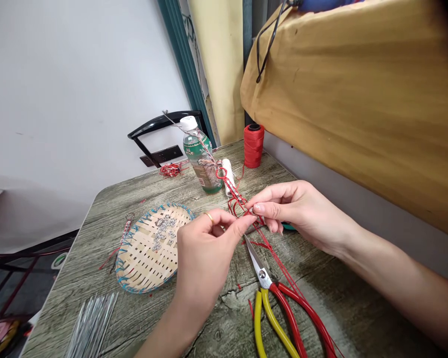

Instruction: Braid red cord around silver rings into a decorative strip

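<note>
Left hand pinches close beside right hand, seemingly on red cord.

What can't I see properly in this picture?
All in the head view:
- The bit of red cords between the fingertips: covered by the left hand and right hand.
- The right part of the woven basket: behind the left hand.
- Most of the green thing: behind the right hand.
- The ends of the red handles: cut off by the bottom edge.
- Small print on the bottle: too small to read.
</note>
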Motion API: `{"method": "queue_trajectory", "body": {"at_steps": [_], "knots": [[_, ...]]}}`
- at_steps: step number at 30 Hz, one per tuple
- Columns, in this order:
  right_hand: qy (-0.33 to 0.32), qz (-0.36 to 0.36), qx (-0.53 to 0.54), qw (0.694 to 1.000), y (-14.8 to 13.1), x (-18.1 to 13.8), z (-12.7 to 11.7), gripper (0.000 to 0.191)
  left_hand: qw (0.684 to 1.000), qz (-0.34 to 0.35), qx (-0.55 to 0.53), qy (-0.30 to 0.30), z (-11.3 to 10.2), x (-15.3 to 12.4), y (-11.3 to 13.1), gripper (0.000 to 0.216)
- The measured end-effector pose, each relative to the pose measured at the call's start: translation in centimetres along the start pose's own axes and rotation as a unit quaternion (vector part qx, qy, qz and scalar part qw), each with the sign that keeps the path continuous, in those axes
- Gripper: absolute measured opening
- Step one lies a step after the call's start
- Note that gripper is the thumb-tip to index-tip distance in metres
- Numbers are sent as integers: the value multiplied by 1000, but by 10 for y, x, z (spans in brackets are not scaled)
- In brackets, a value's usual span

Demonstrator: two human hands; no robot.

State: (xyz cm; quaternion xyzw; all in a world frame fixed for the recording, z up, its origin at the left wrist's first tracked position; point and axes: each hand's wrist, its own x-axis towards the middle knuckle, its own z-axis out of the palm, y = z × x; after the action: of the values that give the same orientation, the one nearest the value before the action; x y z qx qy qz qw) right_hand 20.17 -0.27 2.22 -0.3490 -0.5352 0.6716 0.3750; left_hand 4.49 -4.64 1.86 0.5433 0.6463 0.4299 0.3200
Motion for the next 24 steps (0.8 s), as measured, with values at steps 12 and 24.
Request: {"method": "queue_trajectory", "body": {"at_steps": [12,24], "knots": [[20,-9,-80,997,-1,3,-9,15,987,-113,-64,-90,-2,-8,-1,9],[47,-45,-44,997,-19,3,-28,15,935,-142,43,-321,-23,-21,-16,10]]}}
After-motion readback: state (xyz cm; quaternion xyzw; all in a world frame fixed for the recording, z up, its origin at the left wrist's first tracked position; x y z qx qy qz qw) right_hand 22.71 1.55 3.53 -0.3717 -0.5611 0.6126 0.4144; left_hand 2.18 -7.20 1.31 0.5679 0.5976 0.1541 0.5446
